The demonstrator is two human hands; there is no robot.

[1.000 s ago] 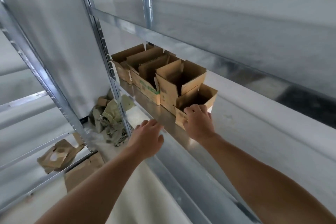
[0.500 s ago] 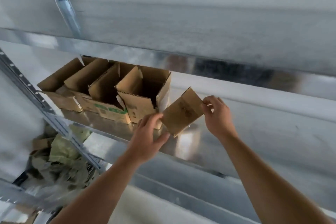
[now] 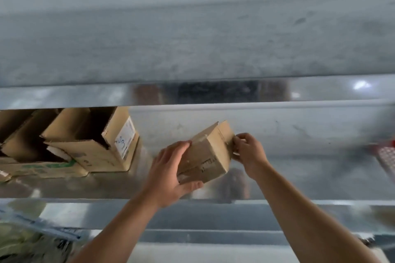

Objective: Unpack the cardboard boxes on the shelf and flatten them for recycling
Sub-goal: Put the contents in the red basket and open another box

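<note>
Small box (image 3: pixel 205 156) is off the shelf (image 3: pixel 64 188), gripped by left hand (image 3: pixel 171 175) w/ right hand (image 3: pixel 248 153) pinching its flap (image 3: pixel 226 132) — yank too hard and it may tear or slip.

L grip (image 3: pixel 168 168) bare | R grip (image 3: pixel 249 153) bare | forearms (image 3: pixel 119 230) bare to frame edge

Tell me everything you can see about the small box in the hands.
The small box is plain brown cardboard with faint dark print on one side. It is tilted, held above the metal shelf, right of the open boxes and apart from them. The left hand grips its lower left end; the right hand pinches a flap at its upper right.
</note>
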